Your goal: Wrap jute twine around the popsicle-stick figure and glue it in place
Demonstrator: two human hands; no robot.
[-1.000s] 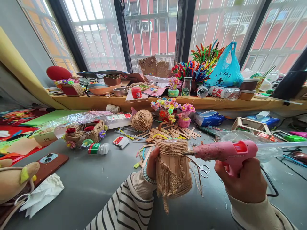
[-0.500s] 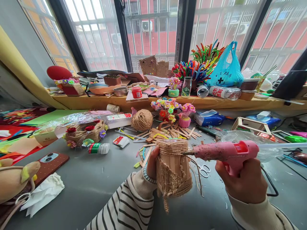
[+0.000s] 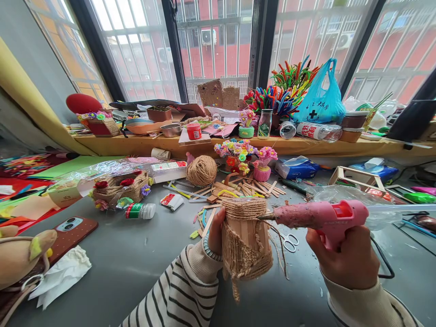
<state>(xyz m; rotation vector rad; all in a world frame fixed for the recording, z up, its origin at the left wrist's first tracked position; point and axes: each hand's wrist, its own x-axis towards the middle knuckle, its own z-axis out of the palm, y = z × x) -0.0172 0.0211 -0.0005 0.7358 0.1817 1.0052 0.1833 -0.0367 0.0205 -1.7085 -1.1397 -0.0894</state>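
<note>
At far left, a brown phone lies partly behind a plush toy, with a crumpled tissue just beside them. Farther back, the windowsill bears a twine-sided box filled with small crocheted-looking flowers. On the grey table, a twine basket has flowers around its rim, and a green-labelled plastic bottle lies on its side against it. Right of these sits a twine ball. The left hand grips the left side of a twine-wrapped craft-stick pot, most of its fingers hidden behind; the pot is held up in front of scattered craft sticks, blocking some from sight. Beyond stands a pink pot holding pink flowers. Loose twine ends cross in front of white scissors. The right hand's fingers are wrapped around the handle of a pink glue gun, its nozzle at the pot's upper twine band; contact is unclear. A clear plastic bag and a wooden frame lie behind it.
</note>
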